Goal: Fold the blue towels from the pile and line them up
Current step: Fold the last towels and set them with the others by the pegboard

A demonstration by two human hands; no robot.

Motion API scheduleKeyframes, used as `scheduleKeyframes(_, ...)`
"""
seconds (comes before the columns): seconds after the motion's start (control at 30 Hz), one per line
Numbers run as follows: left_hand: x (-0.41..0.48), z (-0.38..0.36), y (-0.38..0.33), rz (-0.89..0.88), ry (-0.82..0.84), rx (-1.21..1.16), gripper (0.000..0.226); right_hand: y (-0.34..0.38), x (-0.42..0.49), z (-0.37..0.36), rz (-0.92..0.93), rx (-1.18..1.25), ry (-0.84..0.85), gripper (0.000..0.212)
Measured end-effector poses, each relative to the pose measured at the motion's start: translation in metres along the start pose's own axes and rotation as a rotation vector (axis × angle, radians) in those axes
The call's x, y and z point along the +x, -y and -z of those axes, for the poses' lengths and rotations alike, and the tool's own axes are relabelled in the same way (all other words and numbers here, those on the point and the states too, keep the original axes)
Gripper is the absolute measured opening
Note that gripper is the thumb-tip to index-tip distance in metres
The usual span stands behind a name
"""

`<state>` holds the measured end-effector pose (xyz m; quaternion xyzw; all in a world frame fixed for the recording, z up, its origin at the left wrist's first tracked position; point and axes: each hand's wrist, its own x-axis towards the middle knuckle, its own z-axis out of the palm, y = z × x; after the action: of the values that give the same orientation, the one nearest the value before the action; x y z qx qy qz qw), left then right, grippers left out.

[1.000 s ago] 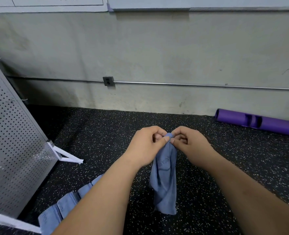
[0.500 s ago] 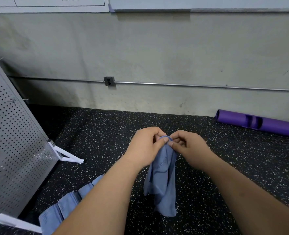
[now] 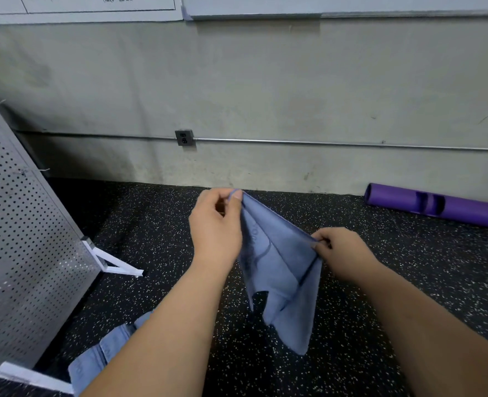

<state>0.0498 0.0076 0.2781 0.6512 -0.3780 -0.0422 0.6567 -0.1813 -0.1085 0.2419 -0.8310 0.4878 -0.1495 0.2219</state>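
Observation:
A blue towel (image 3: 280, 270) hangs in the air above the black speckled floor, stretched between my two hands. My left hand (image 3: 217, 233) pinches its upper corner, raised higher. My right hand (image 3: 343, 253) pinches the top edge lower and to the right. The rest of the towel droops in loose folds below. A row of folded blue towels (image 3: 102, 356) lies on the floor at the lower left, partly hidden by my left forearm.
A perforated metal panel (image 3: 22, 239) on a white foot (image 3: 116, 265) stands at the left. A purple tube (image 3: 437, 204) lies by the grey wall at the right. The black speckled floor (image 3: 409, 282) stretches ahead to the wall.
My hands, first pinching together at one corner, have drawn apart. The left rose and the right slid down to the right along the edge, spreading the towel open.

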Motion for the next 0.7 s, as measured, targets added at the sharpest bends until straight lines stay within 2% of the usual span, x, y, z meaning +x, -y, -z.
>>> scheduleKeyframes(0.07, 0.001, 0.002, 0.003, 0.047, -0.048, 0.049, 0.013, -0.007, 0.002, 0.002, -0.046, -0.015, -0.047, 0.024)
scheduleKeyframes(0.17, 0.002, 0.004, 0.009, 0.126, 0.004, 0.100, 0.012, -0.006, 0.001, 0.005, -0.023, 0.033, -0.102, 0.026)
scheduleKeyframes(0.33, -0.004, -0.002, 0.010, 0.115, 0.322, 0.149, 0.008, 0.020, -0.007, 0.012, 0.133, 0.184, -0.085, 0.018)
scheduleKeyframes(0.43, -0.012, -0.009, 0.004, 0.059, 0.525, 0.154, 0.019, 0.034, -0.013, 0.014, 0.212, 0.248, -0.102, 0.017)
scheduleKeyframes(0.53, -0.021, -0.015, 0.000, 0.011, 0.647, 0.168, 0.027, 0.046, -0.018, 0.014, 0.283, 0.309, -0.085, 0.018)
scheduleKeyframes(0.7, -0.026, -0.018, 0.001, -0.046, 0.643, 0.257, 0.007, 0.051, -0.022, 0.010, 0.314, 0.296, -0.072, 0.021)
